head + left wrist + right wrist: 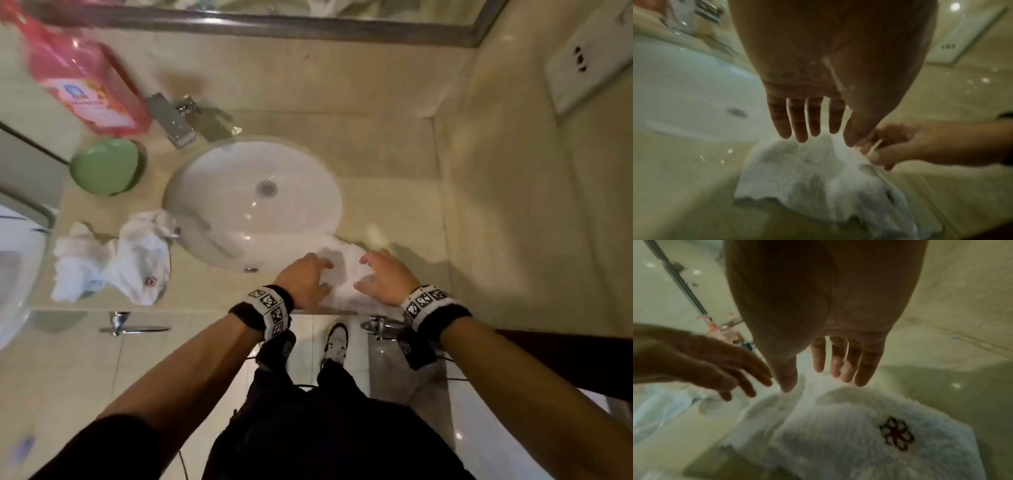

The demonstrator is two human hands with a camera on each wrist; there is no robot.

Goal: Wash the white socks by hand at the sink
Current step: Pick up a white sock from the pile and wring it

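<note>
A white sock (345, 274) with a dark flower mark (897, 436) lies flat on the counter, at the near right rim of the white sink (239, 212). My left hand (323, 274) is at the sock's left side with its fingers (797, 123) straight, just over the fabric (813, 170). At the sock's right side is my right hand (363, 272), fingers (840, 366) spread and straight above the sock (849, 426). Neither hand grips anything. A pile of other white socks (113, 263) lies on the counter left of the sink.
The chrome faucet (171, 120) stands behind the sink, with a pink detergent bottle (82, 78) and a green bowl (106, 168) to its left. A wall with a socket (582, 58) closes the right side. The counter's front edge (171, 310) runs under my wrists.
</note>
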